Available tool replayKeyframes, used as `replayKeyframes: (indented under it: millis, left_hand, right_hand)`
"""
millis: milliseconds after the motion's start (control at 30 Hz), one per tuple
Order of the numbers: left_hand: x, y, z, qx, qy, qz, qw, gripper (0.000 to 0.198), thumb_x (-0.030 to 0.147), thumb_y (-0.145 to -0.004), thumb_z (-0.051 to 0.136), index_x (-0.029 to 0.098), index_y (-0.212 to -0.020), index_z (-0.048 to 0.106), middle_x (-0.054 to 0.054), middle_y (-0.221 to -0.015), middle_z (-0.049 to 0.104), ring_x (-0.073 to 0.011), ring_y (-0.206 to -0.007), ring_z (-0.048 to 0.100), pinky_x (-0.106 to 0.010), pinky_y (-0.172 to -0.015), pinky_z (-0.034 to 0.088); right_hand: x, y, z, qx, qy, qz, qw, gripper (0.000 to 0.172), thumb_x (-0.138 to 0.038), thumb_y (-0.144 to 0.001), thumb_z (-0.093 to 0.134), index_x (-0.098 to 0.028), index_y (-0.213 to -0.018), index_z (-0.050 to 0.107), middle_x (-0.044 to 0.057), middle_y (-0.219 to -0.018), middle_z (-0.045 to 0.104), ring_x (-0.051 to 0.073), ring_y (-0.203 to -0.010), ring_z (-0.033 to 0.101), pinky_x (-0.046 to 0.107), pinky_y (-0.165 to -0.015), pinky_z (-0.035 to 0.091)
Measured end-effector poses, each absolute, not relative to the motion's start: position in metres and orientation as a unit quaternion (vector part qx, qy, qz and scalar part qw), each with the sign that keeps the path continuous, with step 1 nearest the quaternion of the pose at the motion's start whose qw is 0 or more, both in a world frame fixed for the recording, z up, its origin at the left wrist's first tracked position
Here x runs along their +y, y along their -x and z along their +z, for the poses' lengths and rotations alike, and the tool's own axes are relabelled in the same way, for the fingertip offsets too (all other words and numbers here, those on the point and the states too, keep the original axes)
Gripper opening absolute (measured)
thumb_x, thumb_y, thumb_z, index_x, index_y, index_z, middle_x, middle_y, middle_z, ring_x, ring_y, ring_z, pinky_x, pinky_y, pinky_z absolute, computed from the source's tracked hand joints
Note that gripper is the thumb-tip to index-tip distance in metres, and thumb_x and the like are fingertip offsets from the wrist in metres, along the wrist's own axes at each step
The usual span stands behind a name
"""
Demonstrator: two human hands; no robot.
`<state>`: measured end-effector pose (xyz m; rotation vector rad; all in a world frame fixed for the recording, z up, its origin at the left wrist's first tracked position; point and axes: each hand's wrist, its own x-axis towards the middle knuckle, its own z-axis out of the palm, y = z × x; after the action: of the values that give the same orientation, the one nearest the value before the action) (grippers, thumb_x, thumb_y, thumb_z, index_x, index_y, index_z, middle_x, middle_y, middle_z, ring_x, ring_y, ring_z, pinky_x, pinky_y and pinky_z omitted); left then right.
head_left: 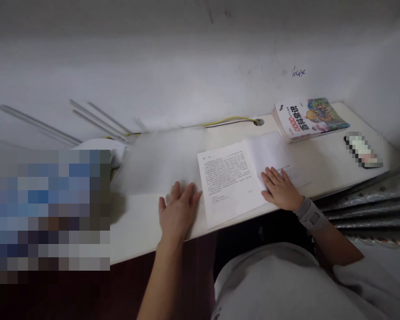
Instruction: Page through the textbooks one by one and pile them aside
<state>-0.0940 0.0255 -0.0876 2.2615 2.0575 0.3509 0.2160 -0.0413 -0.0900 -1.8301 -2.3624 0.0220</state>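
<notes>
Printed paper (225, 178) lies on the white desk (146, 226), its left page full of small text. A right-hand page (270, 149) is slightly blurred; whether it is bound to the left one I cannot tell. On that right page my right hand (282, 189) rests flat with its fingers stretched, a grey band round the wrist. My left hand (178, 213) is spread on the desk just left of the printed page, holding nothing. Beyond it a pale, smeared shape like a sheet of paper (160, 160) lies or moves over the desk.
Stacked books (311, 118) with a colourful cover sit at the back right. A phone (363, 151), partly pixelated, lies near the right end. A yellow and black cable (233, 119) runs along the wall into a desk hole. Pixelation hides the left side. Patterned fabric (370, 209) hangs at right.
</notes>
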Motion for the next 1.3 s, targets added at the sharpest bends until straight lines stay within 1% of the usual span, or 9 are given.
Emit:
replayKeyframes:
  millis: [133, 333, 533, 733, 867, 967, 1033, 1167, 1300]
  left_hand:
    - [0.022, 0.089, -0.083, 0.662, -0.719, 0.205, 0.060, 0.046, 0.029, -0.087, 0.052, 0.013, -0.130, 0.053, -0.018, -0.152, 0.029, -0.0348, -0.141, 0.022, -0.055, -0.113, 0.021]
    - [0.026, 0.078, -0.071, 0.621, -0.512, 0.378, 0.457, 0.049, 0.031, -0.088, 0.046, 0.013, -0.133, 0.047, -0.016, -0.137, 0.052, -0.0231, -0.121, 0.055, -0.038, -0.100, 0.047]
    - [0.049, 0.088, -0.048, 0.579, -0.362, 0.390, 0.618, 0.025, 0.026, -0.078, 0.054, 0.014, -0.097, 0.065, -0.013, -0.106, 0.069, -0.0229, -0.104, 0.063, -0.038, -0.087, 0.052]
    - [0.065, 0.076, -0.037, 0.582, -0.480, 0.258, 0.603, 0.026, 0.037, -0.067, 0.065, 0.013, -0.077, 0.065, -0.008, -0.072, 0.066, -0.0176, -0.069, 0.062, -0.031, -0.064, 0.050]
    - [0.071, 0.044, -0.007, 0.562, -0.560, 0.311, 0.523, 0.023, 0.037, -0.071, 0.060, 0.015, -0.064, 0.061, -0.003, -0.062, 0.062, -0.0155, -0.064, 0.059, -0.027, -0.061, 0.047]
    - [0.069, 0.003, 0.023, 0.534, -0.627, 0.341, 0.452, 0.027, 0.038, -0.075, 0.057, 0.015, -0.062, 0.059, 0.000, -0.055, 0.054, -0.0145, -0.060, 0.057, -0.024, -0.056, 0.045]
    - [0.066, -0.030, 0.037, 0.504, -0.675, 0.346, 0.414, 0.030, 0.040, -0.078, 0.055, 0.014, -0.064, 0.059, 0.002, -0.053, 0.052, -0.0135, -0.059, 0.057, -0.023, -0.056, 0.044]
    - [0.060, -0.085, 0.028, 0.399, -0.755, 0.319, 0.411, 0.044, 0.047, -0.091, 0.038, 0.012, -0.084, 0.063, -0.004, -0.067, 0.065, -0.0150, -0.066, 0.062, -0.028, -0.069, 0.049]
    - [0.053, -0.090, -0.028, 0.412, -0.823, 0.294, 0.258, 0.035, 0.037, -0.092, 0.042, 0.014, -0.106, 0.062, -0.013, -0.109, 0.066, -0.0238, -0.105, 0.060, -0.039, -0.094, 0.045]
  right_hand:
    - [-0.043, -0.210, -0.090, -0.775, 0.629, 0.006, 0.069, 0.057, -0.038, -0.093, 0.040, -0.014, -0.144, 0.035, 0.018, -0.151, 0.030, 0.034, -0.139, 0.026, 0.060, -0.109, 0.019]
    - [-0.048, -0.194, -0.088, -0.763, 0.643, 0.002, 0.068, 0.055, -0.034, -0.094, 0.038, -0.014, -0.145, 0.034, 0.022, -0.151, 0.028, 0.038, -0.139, 0.024, 0.065, -0.105, 0.020]
    - [-0.049, -0.187, -0.089, -0.760, 0.646, 0.000, 0.070, 0.055, -0.034, -0.093, 0.038, -0.012, -0.144, 0.035, 0.024, -0.150, 0.030, 0.040, -0.138, 0.027, 0.067, -0.104, 0.023]
    - [-0.048, -0.187, -0.087, -0.757, 0.650, 0.003, 0.070, 0.055, -0.035, -0.094, 0.038, -0.012, -0.144, 0.036, 0.024, -0.150, 0.031, 0.039, -0.138, 0.027, 0.066, -0.105, 0.021]
    - [-0.048, -0.189, -0.085, -0.754, 0.650, 0.032, 0.089, 0.056, -0.041, -0.094, 0.038, -0.012, -0.142, 0.039, 0.022, -0.148, 0.034, 0.040, -0.137, 0.028, 0.066, -0.104, 0.024]
    - [-0.044, -0.198, -0.082, -0.743, 0.648, 0.084, 0.143, 0.054, -0.044, -0.095, 0.034, -0.014, -0.139, 0.044, 0.019, -0.148, 0.037, 0.038, -0.136, 0.032, 0.064, -0.104, 0.027]
    - [-0.040, -0.210, -0.077, -0.721, 0.637, 0.141, 0.234, 0.054, -0.045, -0.097, 0.028, -0.014, -0.138, 0.045, 0.017, -0.146, 0.042, 0.031, -0.134, 0.037, 0.055, -0.106, 0.032]
    - [-0.031, -0.246, -0.064, -0.613, 0.592, 0.278, 0.443, 0.066, -0.053, -0.096, 0.007, -0.017, -0.140, 0.041, 0.012, -0.130, 0.059, 0.021, -0.118, 0.056, 0.040, -0.097, 0.047]
    - [-0.032, -0.285, -0.066, -0.524, 0.604, 0.378, 0.466, 0.084, -0.064, -0.090, -0.001, -0.014, -0.126, 0.056, 0.014, -0.103, 0.071, 0.024, -0.095, 0.068, 0.041, -0.081, 0.055]
